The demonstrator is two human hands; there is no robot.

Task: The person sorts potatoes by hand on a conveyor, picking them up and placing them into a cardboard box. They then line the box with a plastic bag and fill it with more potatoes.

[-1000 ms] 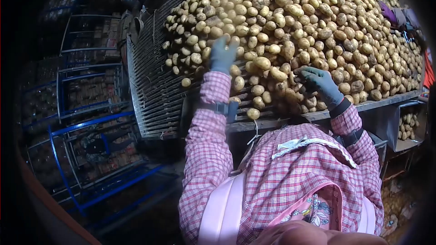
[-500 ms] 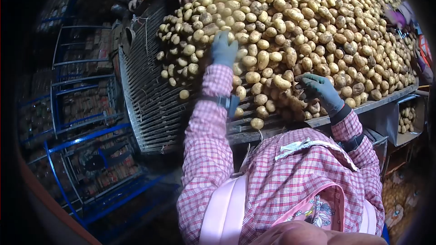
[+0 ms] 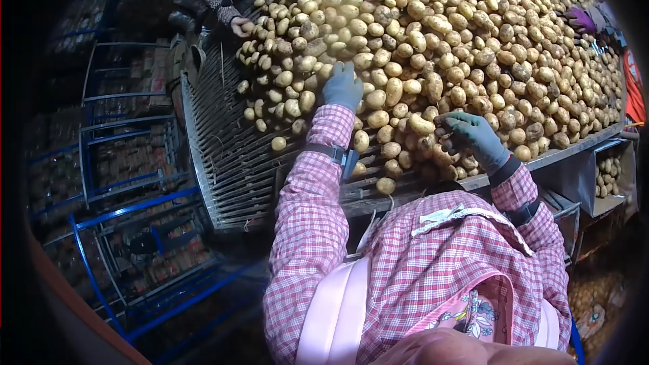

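Note:
A large heap of potatoes (image 3: pixel 473 61) spreads over a slatted metal sorting table (image 3: pixel 226 182). My left hand (image 3: pixel 343 88), in a grey-green glove, lies on the potatoes near the heap's left part, fingers stretched forward and slightly apart. No potato shows in its grasp. At the table's near edge, my right hand (image 3: pixel 478 138), gloved the same way, reaches over the potatoes with its fingers extended and a little curved. Its fingertips are beside a potato (image 3: pixel 443 155); the palm side is in shadow.
Another person's bare hand (image 3: pixel 241 26) touches the heap's far left edge. A purple-gloved hand (image 3: pixel 581 20) is at the far right. Blue metal racks (image 3: pixel 135 209) stand at left. A box with potatoes (image 3: pixel 608 176) sits below the table's right edge.
My left hand has shifted slightly right and closer to me. My right hand stays nearly in place. The other person's hands have changed position at the far edge of the heap.

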